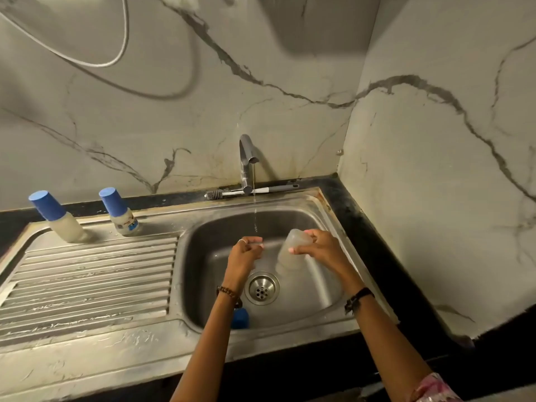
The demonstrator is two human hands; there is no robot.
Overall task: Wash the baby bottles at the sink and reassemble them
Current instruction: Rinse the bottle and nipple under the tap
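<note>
My right hand [319, 248] grips a clear, capless baby bottle [290, 253] over the sink basin [319, 288], tilted with one end up near the thin water stream [255, 210]. My left hand [246, 253] is just left of it, fingers curled on a thin pale object that reaches toward the bottle; blur hides what it is. A blue cap [240, 318] lies in the basin by my left forearm. Two capped bottles, the left bottle [59, 220] and the right bottle [123, 217], stand on the drainboard's far edge. A bottle brush [214, 194] lies behind the tap [246, 161].
The ribbed steel drainboard [87, 280] stretches left of the basin. The drain strainer [262, 288] sits at the basin's middle. Marble walls close in behind and on the right, with a black counter edge [377, 256] beside the sink. A hose loops on the back wall.
</note>
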